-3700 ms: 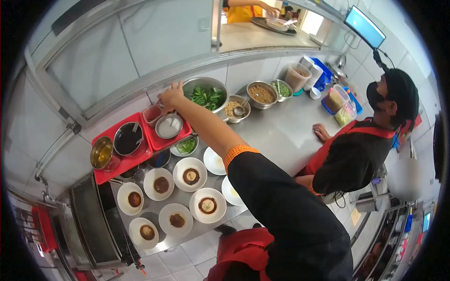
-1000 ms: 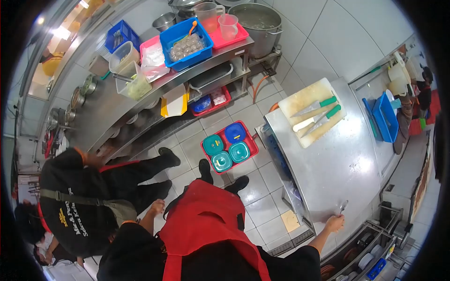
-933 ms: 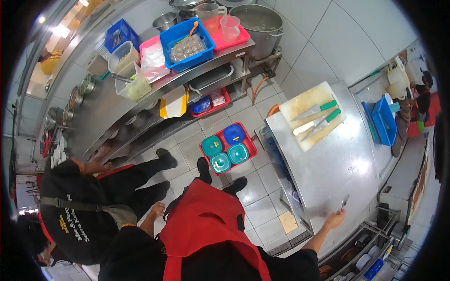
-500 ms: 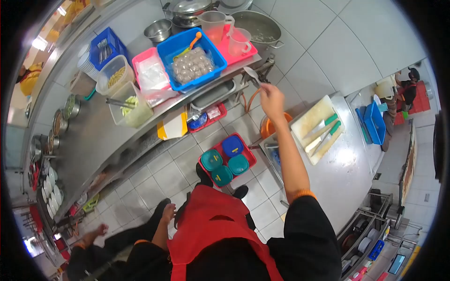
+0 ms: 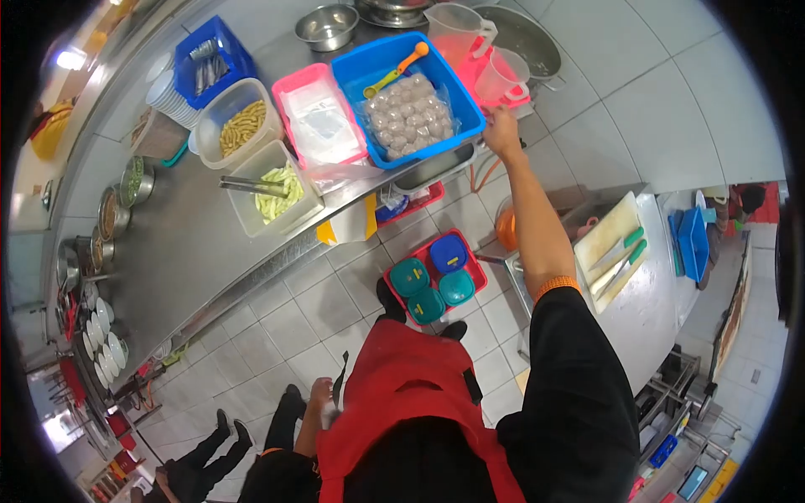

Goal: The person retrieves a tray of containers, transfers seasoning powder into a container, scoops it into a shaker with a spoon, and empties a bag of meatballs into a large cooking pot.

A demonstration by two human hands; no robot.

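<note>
My right hand (image 5: 503, 132) reaches to the counter's back right corner, at the front edge of a pink tray (image 5: 515, 105). Its fingers are curled, and what they hold is hidden. Just above stands a small clear measuring jug (image 5: 501, 77), with a larger jug (image 5: 457, 32) behind it. Left of the hand, a blue tub (image 5: 471, 126) contains a bag of greyish balls (image 5: 409, 117) and an orange-and-green measuring spoon set (image 5: 398, 70). My left hand (image 5: 321, 392) hangs low beside my red apron (image 5: 394, 377); its fingers are too small and blurred to read.
Food containers (image 5: 251, 117) and a pink tray of white sheets (image 5: 319, 117) line the counter. On the right table, knives (image 5: 616, 256) lie on a cutting board (image 5: 597, 243). A red crate (image 5: 480, 272) of lidded boxes stands on the floor by my feet. Another person's legs (image 5: 222, 448) show lower left.
My right hand has moved from open space beside the counter, where it held a pale spoon, to the pink tray's edge. The spoon no longer shows. The view has shifted left.
</note>
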